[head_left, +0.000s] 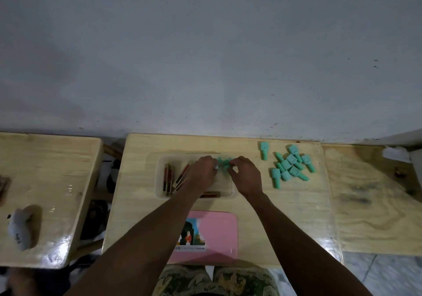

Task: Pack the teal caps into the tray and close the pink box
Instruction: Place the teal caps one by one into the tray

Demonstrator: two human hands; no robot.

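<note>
Pale wooden table [141, 204] before us, clear tray [228, 196], our left hand [202, 173] and right hand [245, 177] pinching blurred, perhaps several, teal caps [223, 162], loose pile [291, 166] right, pink box [219, 234] near.

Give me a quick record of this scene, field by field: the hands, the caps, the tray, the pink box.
left hand: over the tray, grip on blurred teal caps
right hand: over the tray, same cluster, grip unclear
held caps: at tray's far edge, blurred
loose caps: pile on table, right of tray
tray: clear, holds red-and-tan sticks
pink box: near the person, picture label showing
</note>
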